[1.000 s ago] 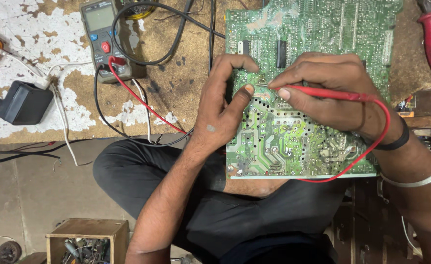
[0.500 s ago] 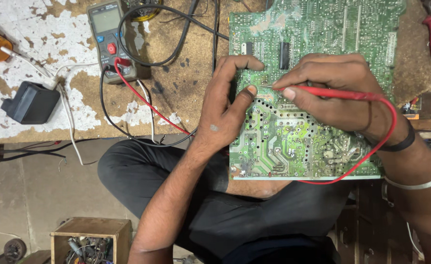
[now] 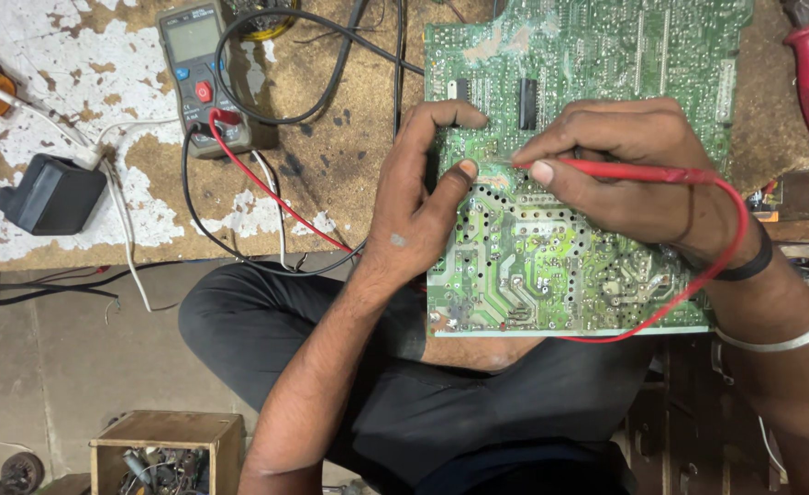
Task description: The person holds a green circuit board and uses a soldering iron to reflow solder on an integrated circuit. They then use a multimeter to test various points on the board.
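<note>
Probing the board point(image 3: 597, 266) with both hands steadying it.

I see my right hand point(image 3: 634, 170) closed pen-style round the red probe point(image 3: 625, 170), its tip pressed onto the solder side near the board's middle; gripping that low looks meant to keep the tip from skating between joints. My left hand point(image 3: 423, 197) is half-curled, fingers resting on the board's left part, thumb stretched toward the tip, likely bracing the board, which overhangs the bench point(image 3: 331, 183) above my lap; whether it pinches anything I cannot tell. The probe's red lead point(image 3: 698, 284) loops clear under my wrist. Its meter point(image 3: 198, 73) lies face up to the left, display toward me, easy to read.
</note>
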